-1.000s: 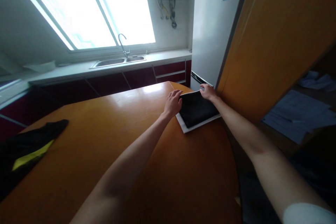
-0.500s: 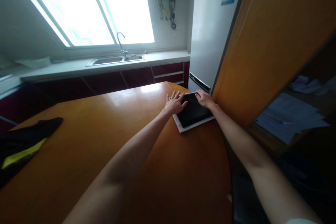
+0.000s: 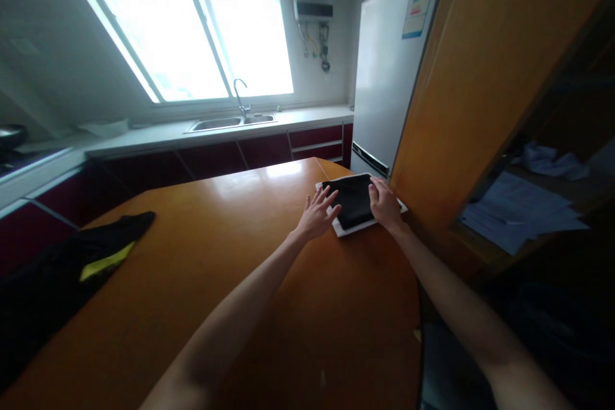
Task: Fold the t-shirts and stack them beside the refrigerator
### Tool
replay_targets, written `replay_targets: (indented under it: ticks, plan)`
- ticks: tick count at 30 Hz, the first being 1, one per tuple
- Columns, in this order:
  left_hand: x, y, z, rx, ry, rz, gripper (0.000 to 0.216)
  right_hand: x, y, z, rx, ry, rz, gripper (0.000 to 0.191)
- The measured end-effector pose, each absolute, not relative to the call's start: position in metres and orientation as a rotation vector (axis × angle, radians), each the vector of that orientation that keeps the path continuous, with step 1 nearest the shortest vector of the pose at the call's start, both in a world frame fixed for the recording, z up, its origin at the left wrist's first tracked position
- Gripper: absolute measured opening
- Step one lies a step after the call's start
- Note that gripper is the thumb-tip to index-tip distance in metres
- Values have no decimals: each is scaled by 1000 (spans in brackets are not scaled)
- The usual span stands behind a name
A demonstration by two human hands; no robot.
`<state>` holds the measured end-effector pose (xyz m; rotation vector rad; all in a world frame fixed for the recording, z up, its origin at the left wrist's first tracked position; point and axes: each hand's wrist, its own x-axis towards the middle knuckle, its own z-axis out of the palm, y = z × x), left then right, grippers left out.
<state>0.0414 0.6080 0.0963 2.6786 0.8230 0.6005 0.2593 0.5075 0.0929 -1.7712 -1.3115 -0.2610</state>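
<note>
One black cloth [image 3: 354, 204], right end angled away

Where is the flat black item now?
Head view, right of centre: the black item lies on a white layer on the table, between the left hand and right hand.

My left hand [image 3: 316, 214] (fingers spread wider than at first) has drawn back along the left edge of the black cloth [image 3: 353, 203]; my right hand [image 3: 385, 205] has left its far edge for its right side.
</note>
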Motion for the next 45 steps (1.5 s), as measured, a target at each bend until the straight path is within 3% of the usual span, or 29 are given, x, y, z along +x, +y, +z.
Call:
replay_targets:
  ticks: [13,19,29,45]
  plan:
    - [-194,557,78,2533,1421,434,55,39,492,63,-1617,-1638,273,46]
    - [-262,527,72,2457,1569,372,60,-27,494,48,-1644,-1802,323,45]
    - [-284,509,47,2505,1576,272,65,-70,485,27,-1852,-2087,208,54]
    - [-285,509,45,2506,1585,262,66,-64,486,19,-1849,-2115,191,55]
